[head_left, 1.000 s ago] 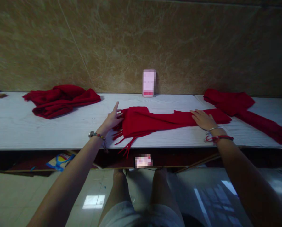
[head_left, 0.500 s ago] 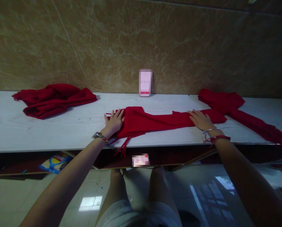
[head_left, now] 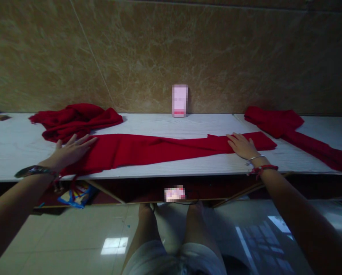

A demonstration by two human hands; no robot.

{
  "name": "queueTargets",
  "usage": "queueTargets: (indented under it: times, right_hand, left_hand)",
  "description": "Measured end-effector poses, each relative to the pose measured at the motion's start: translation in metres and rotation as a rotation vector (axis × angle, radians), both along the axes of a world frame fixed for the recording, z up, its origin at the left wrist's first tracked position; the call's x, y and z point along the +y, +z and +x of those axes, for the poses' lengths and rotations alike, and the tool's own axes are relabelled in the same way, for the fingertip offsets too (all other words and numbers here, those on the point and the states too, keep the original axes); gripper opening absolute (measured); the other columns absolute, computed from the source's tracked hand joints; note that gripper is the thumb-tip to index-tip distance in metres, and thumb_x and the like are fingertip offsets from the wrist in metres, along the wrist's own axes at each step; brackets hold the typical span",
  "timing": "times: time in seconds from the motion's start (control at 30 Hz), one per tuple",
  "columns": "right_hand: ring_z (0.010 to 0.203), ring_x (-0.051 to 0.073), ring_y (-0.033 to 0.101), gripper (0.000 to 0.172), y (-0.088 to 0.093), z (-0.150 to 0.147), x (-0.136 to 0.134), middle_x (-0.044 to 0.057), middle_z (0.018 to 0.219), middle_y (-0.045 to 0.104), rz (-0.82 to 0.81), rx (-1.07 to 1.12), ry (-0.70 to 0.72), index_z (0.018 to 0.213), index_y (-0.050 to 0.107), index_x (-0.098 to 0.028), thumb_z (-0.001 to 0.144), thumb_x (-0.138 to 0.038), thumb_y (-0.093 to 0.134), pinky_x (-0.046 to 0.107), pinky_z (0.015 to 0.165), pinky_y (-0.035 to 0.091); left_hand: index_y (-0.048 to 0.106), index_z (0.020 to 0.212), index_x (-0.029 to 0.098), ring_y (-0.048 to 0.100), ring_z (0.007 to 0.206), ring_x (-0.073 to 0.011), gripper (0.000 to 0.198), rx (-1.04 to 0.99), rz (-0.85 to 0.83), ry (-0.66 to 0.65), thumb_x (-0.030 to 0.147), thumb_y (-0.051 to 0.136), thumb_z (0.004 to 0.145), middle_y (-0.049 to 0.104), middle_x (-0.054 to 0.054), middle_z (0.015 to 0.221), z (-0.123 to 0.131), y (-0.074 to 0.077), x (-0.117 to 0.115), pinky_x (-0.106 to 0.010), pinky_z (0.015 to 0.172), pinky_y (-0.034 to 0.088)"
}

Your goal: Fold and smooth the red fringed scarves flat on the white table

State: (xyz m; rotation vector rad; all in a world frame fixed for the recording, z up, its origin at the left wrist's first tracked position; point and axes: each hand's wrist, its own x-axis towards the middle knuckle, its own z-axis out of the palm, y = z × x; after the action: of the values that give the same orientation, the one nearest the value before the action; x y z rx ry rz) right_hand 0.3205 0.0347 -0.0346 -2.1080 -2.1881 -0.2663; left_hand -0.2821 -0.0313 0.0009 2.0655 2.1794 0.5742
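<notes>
A long red scarf [head_left: 148,149] lies stretched flat along the white wooden shelf top. My left hand [head_left: 70,152] rests on its left end, fingers spread, palm down. Fringe strands hang over the front edge below that wrist. Near the scarf's right end, my right hand [head_left: 241,145] lies flat on the cloth with fingers extended. Behind my left hand sits a crumpled red scarf [head_left: 79,120]. Another red scarf [head_left: 291,130], folded across itself, lies to the right, beside the stretched one.
Against the tiled wall [head_left: 159,57] leans a blurred pink, phone-shaped item [head_left: 179,100]. The white shelf top [head_left: 148,124] has a front edge close to my legs. Beneath it, a blue packet [head_left: 76,195] and a blurred item [head_left: 175,193] sit in the lower compartment.
My left hand has swept left, and the scarf's bunched left end is now spread out flat to that side. My right hand has stayed in place on the scarf.
</notes>
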Motion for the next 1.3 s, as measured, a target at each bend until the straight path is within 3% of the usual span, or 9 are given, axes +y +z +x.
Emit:
queueTargets:
  times: [0.17, 0.33, 0.6, 0.67, 0.73, 0.87, 1.07, 1.2, 1.3]
  right_hand:
    - [0.130, 0.031, 0.041, 0.046, 0.000, -0.014, 0.006, 0.008, 0.141, 0.048, 0.028, 0.021, 0.029, 0.132, 0.048, -0.031, 0.092, -0.035, 0.026, 0.066, 0.097, 0.035]
    - [0.132, 0.029, 0.038, 0.048, 0.005, -0.013, 0.003, 0.008, 0.144, 0.044, -0.020, 0.001, 0.008, 0.135, 0.046, -0.028, 0.092, -0.034, 0.025, 0.063, 0.100, 0.035]
    - [0.134, 0.035, 0.034, 0.046, 0.020, -0.023, 0.010, 0.011, 0.147, 0.039, -0.096, 0.039, -0.042, 0.134, 0.047, -0.025, 0.091, -0.035, 0.032, 0.072, 0.097, 0.030]
    - [0.134, 0.035, 0.033, 0.046, 0.027, -0.040, 0.016, 0.011, 0.147, 0.038, -0.059, 0.097, 0.069, 0.132, 0.050, -0.024, 0.090, -0.037, 0.038, 0.069, 0.100, 0.030]
    - [0.134, 0.029, 0.035, 0.047, 0.032, -0.067, 0.020, 0.012, 0.145, 0.041, -0.052, 0.180, 0.319, 0.132, 0.050, -0.022, 0.089, -0.039, 0.043, 0.055, 0.106, 0.032]
    - [0.130, 0.024, 0.042, 0.052, 0.029, -0.129, 0.021, 0.016, 0.139, 0.048, -0.179, 0.243, 0.675, 0.132, 0.049, -0.012, 0.087, -0.037, 0.050, 0.042, 0.110, 0.031]
    - [0.109, 0.025, 0.058, 0.039, 0.009, -0.162, 0.024, 0.015, 0.115, 0.063, -0.087, 0.309, 0.687, 0.120, 0.058, -0.013, 0.082, -0.023, 0.058, 0.044, 0.098, 0.043]
    - [0.096, 0.023, 0.060, 0.026, 0.005, -0.152, 0.027, 0.009, 0.099, 0.064, 0.017, 0.363, 0.715, 0.103, 0.064, -0.017, 0.077, -0.014, 0.060, 0.041, 0.090, 0.047]
    - [0.092, 0.021, 0.060, 0.021, 0.007, -0.148, 0.022, 0.008, 0.094, 0.064, 0.042, 0.386, 0.764, 0.091, 0.065, -0.017, 0.074, -0.007, 0.057, 0.038, 0.086, 0.048]
  left_hand:
    - [0.043, 0.132, 0.021, 0.034, 0.134, -0.0278, 0.051, -0.001, 0.002, 0.085, 0.042, 0.036, 0.086, 0.039, -0.007, 0.147, 0.017, -0.013, 0.012, -0.048, 0.109, 0.028]
    - [0.049, 0.127, 0.027, 0.028, 0.136, -0.0369, 0.055, 0.028, -0.048, 0.255, 0.059, 0.036, 0.084, 0.039, -0.004, 0.147, 0.026, -0.027, 0.013, -0.065, 0.105, 0.020]
    - [0.043, 0.134, 0.019, 0.022, 0.137, -0.0401, 0.063, 0.055, -0.122, 0.331, 0.057, 0.038, 0.085, 0.030, -0.014, 0.150, 0.027, -0.013, 0.007, -0.067, 0.105, 0.016]
    - [0.041, 0.135, 0.017, 0.024, 0.136, -0.0416, 0.060, 0.095, -0.052, 0.285, 0.054, 0.038, 0.087, 0.029, -0.016, 0.150, 0.037, -0.010, 0.012, -0.069, 0.102, 0.019]
    - [0.038, 0.137, 0.014, 0.022, 0.137, -0.0408, 0.061, 0.150, 0.000, 0.175, 0.049, 0.042, 0.087, 0.027, -0.019, 0.150, 0.050, -0.006, 0.022, -0.065, 0.102, 0.023]
    - [0.033, 0.140, 0.009, 0.018, 0.140, -0.0346, 0.069, 0.275, -0.210, -0.148, 0.043, 0.050, 0.083, 0.027, -0.019, 0.150, 0.082, 0.003, 0.054, -0.048, 0.109, 0.025]
    - [0.035, 0.140, 0.011, 0.044, 0.126, -0.0300, 0.076, 0.477, -0.454, -0.370, 0.042, 0.057, 0.075, 0.044, -0.017, 0.141, 0.103, 0.023, 0.084, -0.035, 0.101, 0.036]
    - [0.056, 0.120, 0.014, 0.060, 0.095, -0.0194, 0.043, 0.568, -0.388, -0.420, 0.029, 0.053, 0.079, 0.065, -0.007, 0.109, 0.103, 0.038, 0.082, -0.024, 0.083, 0.043]
    - [0.063, 0.104, 0.010, 0.055, 0.077, -0.0137, 0.030, 0.597, -0.294, -0.479, 0.017, 0.041, 0.085, 0.063, -0.004, 0.086, 0.100, 0.048, 0.076, -0.021, 0.074, 0.042]
